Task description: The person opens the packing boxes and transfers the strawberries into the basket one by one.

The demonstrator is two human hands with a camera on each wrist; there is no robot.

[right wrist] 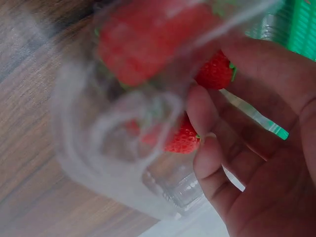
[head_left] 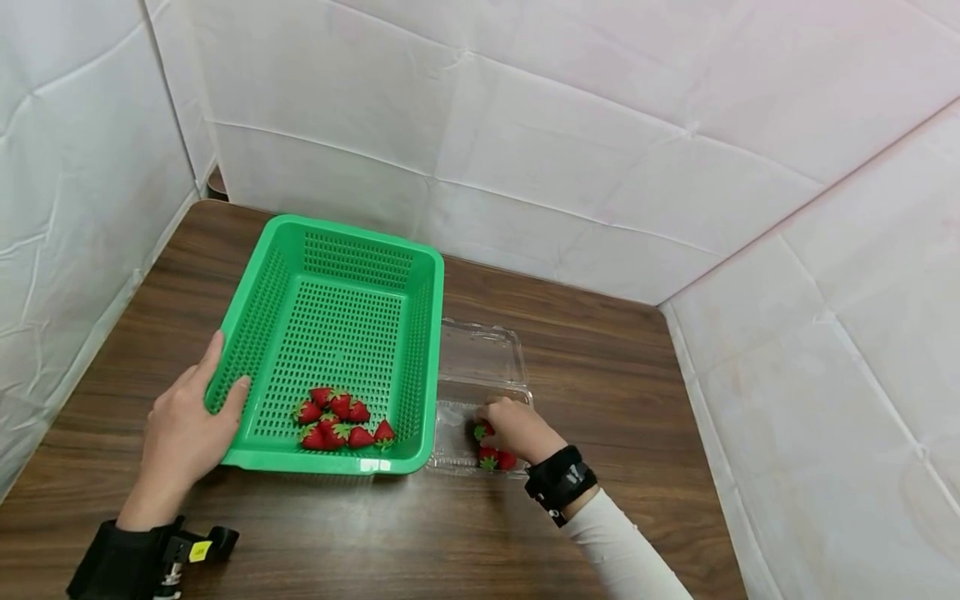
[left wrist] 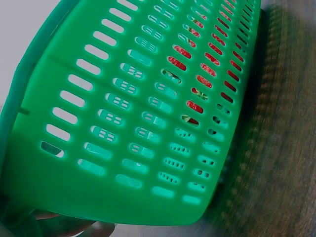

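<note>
A green slotted basket [head_left: 348, 233] sits on the wooden table, with several strawberries [head_left: 339, 417] piled at its near end. My left hand [head_left: 183, 429] grips its near left rim, thumb over the edge. The left wrist view shows the basket's wall [left wrist: 123, 123] close up, with red berries [left wrist: 195, 106] visible through the slots. To the right lies an open clear plastic clamshell [head_left: 483, 350]. My right hand [head_left: 513, 425] reaches into its near half. Its fingers [right wrist: 205, 113] pinch a strawberry [right wrist: 215, 73]. Two more strawberries [head_left: 497, 458] lie by the hand inside the box.
The brown wooden table [head_left: 600, 375] is boxed in by white padded walls [head_left: 570, 142] at the left, back and right. The clamshell's lid lies flat behind its tray, touching the basket's right side. Bare table stretches to the right of the box and in front.
</note>
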